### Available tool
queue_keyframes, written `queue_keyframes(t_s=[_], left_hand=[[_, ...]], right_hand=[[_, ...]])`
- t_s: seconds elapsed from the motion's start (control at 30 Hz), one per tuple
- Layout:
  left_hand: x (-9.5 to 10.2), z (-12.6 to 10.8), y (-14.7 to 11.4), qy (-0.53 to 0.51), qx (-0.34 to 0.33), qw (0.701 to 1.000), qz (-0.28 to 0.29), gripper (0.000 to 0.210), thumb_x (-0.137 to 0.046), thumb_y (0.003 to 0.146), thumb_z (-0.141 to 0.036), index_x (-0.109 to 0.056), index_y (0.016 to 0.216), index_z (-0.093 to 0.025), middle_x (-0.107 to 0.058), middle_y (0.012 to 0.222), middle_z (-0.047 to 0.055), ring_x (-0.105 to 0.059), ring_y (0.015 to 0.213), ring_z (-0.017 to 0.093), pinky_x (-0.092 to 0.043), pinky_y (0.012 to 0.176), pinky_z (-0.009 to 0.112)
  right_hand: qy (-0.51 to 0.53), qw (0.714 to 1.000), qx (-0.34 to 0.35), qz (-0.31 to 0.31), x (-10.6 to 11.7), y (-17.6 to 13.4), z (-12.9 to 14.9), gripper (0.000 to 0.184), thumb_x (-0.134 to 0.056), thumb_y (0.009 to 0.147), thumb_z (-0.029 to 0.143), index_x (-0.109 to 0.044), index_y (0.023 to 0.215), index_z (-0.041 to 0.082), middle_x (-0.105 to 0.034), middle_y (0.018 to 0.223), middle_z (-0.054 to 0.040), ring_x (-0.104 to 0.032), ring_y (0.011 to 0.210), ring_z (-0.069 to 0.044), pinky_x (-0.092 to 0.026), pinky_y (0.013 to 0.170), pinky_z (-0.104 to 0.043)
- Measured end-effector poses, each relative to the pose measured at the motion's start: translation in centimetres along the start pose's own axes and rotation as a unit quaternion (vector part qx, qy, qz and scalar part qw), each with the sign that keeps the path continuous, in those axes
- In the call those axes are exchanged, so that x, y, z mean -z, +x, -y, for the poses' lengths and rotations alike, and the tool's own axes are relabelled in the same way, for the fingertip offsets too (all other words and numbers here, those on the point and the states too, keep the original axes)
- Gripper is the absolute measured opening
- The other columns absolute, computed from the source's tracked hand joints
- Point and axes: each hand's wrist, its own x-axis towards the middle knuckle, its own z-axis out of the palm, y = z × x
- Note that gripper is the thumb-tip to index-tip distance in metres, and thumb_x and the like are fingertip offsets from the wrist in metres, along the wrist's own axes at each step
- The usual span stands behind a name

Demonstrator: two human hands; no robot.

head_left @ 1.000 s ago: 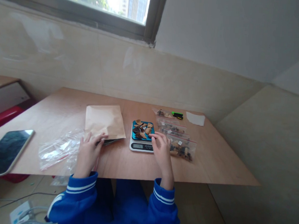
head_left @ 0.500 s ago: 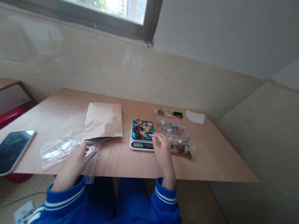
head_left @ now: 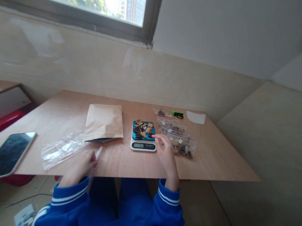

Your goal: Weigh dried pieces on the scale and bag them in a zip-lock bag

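My left hand (head_left: 83, 162) is closed on the edge of a clear zip bag (head_left: 92, 171), which hangs past the table's front edge. My right hand (head_left: 165, 151) reaches over the right side of a small digital scale (head_left: 143, 146), fingers extended and fingertips close to the dried pieces. These brown, curled dried pieces (head_left: 142, 129) are heaped on the scale's blue platform; whether my fingertips touch one is unclear. More flat clear zip bags (head_left: 59, 151) lie left of my left hand. Behind it rests a brown kraft paper pouch (head_left: 105, 121), its dark opening towards me.
Several filled zip bags (head_left: 183, 148) are lined up right of the scale. Beyond them are a green-and-black tool (head_left: 177, 114) and a white paper piece (head_left: 196, 117). A phone (head_left: 9, 154) with a cable lies at the table's left edge.
My left hand has closed on the clear zip bag and drawn it slightly right, off the other bags. My right hand stays nearly in place by the scale.
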Motion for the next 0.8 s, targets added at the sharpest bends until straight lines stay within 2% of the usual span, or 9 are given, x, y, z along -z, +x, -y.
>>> queue_keyframes(t_s=[0.1, 0.17, 0.27, 0.37, 0.43, 0.5, 0.6, 0.8], left_hand=[[1.4, -1.9, -1.0, -0.009, -0.026, 0.997, 0.074, 0.009, -0.056, 0.065, -0.027, -0.056, 0.058, -0.023, -0.06, 0.06, 0.001, -0.058, 0.059, 0.021, -0.043, 0.058, 0.031], [1.9, -3.5, -1.4, -0.082, -0.07, 0.992, 0.067, 0.018, -0.054, 0.076, -0.038, -0.059, 0.068, -0.023, -0.064, 0.068, 0.001, -0.06, 0.064, 0.019, -0.045, 0.06, 0.03], [1.7, -5.9, -1.4, -0.211, -0.106, 0.972, 0.015, 0.025, -0.055, 0.081, -0.046, -0.061, 0.078, -0.022, -0.065, 0.073, 0.001, -0.062, 0.066, 0.017, -0.048, 0.059, 0.028], [0.8, -7.9, -1.2, -0.295, -0.097, 0.948, -0.067, 0.025, -0.062, 0.079, -0.045, -0.062, 0.079, -0.02, -0.066, 0.075, 0.002, -0.062, 0.067, 0.015, -0.05, 0.06, 0.026], [0.1, -8.8, -1.0, -0.341, -0.085, 0.93, -0.109, 0.025, -0.066, 0.077, -0.044, -0.062, 0.078, -0.019, -0.067, 0.075, 0.002, -0.063, 0.067, 0.015, -0.051, 0.061, 0.026], [-0.4, -9.4, -0.9, -0.388, -0.069, 0.91, -0.128, 0.026, -0.069, 0.074, -0.043, -0.061, 0.075, -0.018, -0.066, 0.072, 0.002, -0.063, 0.065, 0.015, -0.052, 0.06, 0.026], [-0.9, -9.8, -0.8, -0.435, -0.059, 0.889, -0.127, 0.026, -0.071, 0.072, -0.041, -0.06, 0.074, -0.018, -0.063, 0.066, 0.0, -0.061, 0.06, 0.014, -0.051, 0.057, 0.025], [-1.4, -10.1, -1.0, -0.451, -0.083, 0.882, -0.103, 0.02, -0.07, 0.075, -0.035, -0.058, 0.074, -0.018, -0.06, 0.063, -0.002, -0.059, 0.06, 0.012, -0.049, 0.059, 0.024]], right_hand=[[0.047, 0.998, -0.026, 0.035, -0.2, -0.2, 0.7, 0.026, -0.045, 0.093, 0.032, -0.068, 0.098, 0.021, -0.068, 0.105, -0.0079, -0.061, 0.1, -0.022, -0.047, 0.087, -0.037], [0.095, 0.992, -0.047, 0.071, -0.5, -0.4, 1.6, 0.026, -0.046, 0.094, 0.034, -0.067, 0.1, 0.021, -0.069, 0.106, -0.007, -0.063, 0.1, -0.021, -0.049, 0.085, -0.035], [0.175, 0.972, -0.062, 0.147, -1.0, -0.9, 3.5, 0.027, -0.046, 0.095, 0.038, -0.067, 0.1, 0.022, -0.071, 0.105, -0.0047, -0.065, 0.101, -0.019, -0.05, 0.087, -0.033], [0.239, 0.942, -0.055, 0.229, -1.6, -1.4, 5.4, 0.029, -0.046, 0.095, 0.043, -0.065, 0.101, 0.021, -0.07, 0.103, -0.0038, -0.066, 0.098, -0.017, -0.051, 0.088, -0.032], [0.246, 0.934, -0.045, 0.254, -1.9, -1.7, 6.2, 0.027, -0.05, 0.093, 0.043, -0.063, 0.103, 0.021, -0.069, 0.101, -0.0034, -0.065, 0.096, -0.016, -0.051, 0.087, -0.031], [0.242, 0.937, -0.043, 0.247, -2.1, -1.9, 6.6, 0.024, -0.055, 0.091, 0.041, -0.062, 0.103, 0.022, -0.068, 0.096, -0.0025, -0.065, 0.092, -0.016, -0.051, 0.084, -0.03], [0.248, 0.942, -0.053, 0.219, -2.4, -2.1, 6.4, 0.021, -0.058, 0.088, 0.036, -0.059, 0.105, 0.023, -0.067, 0.09, -0.0007, -0.065, 0.087, -0.015, -0.052, 0.08, -0.029], [0.215, 0.953, -0.063, 0.203, -2.5, -2.2, 6.0, 0.011, -0.061, 0.086, 0.031, -0.065, 0.087, 0.021, -0.07, 0.082, 0.0, -0.065, 0.076, -0.015, -0.051, 0.071, -0.028]])
